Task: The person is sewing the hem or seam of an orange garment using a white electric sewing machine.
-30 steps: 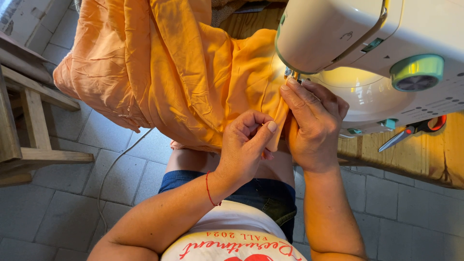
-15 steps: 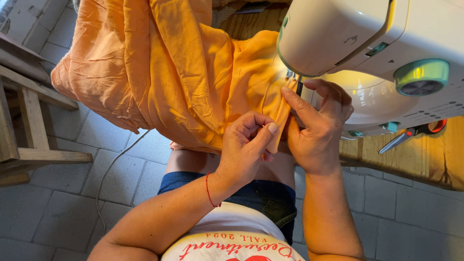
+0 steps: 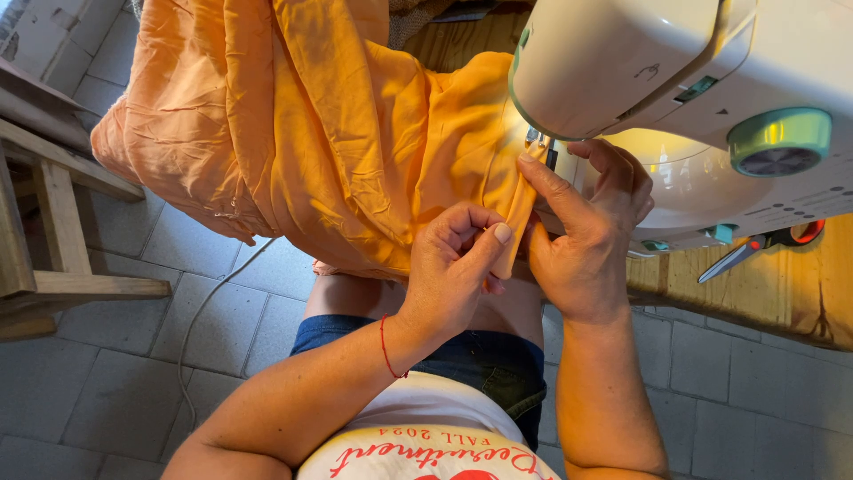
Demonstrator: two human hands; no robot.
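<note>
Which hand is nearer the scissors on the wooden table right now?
The right hand. It sits at the sewing machine's needle, pressing the orange fabric, with the scissors off to its right. The left hand pinches the fabric edge farther away.

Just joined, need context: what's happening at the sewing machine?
A seated person feeds orange fabric under the head of a white sewing machine. The left hand pinches the folded fabric edge between thumb and fingers, and the right hand presses the edge flat with its index finger near the needle area. Most of the fabric hangs off the wooden table, where scissors lie.
</note>
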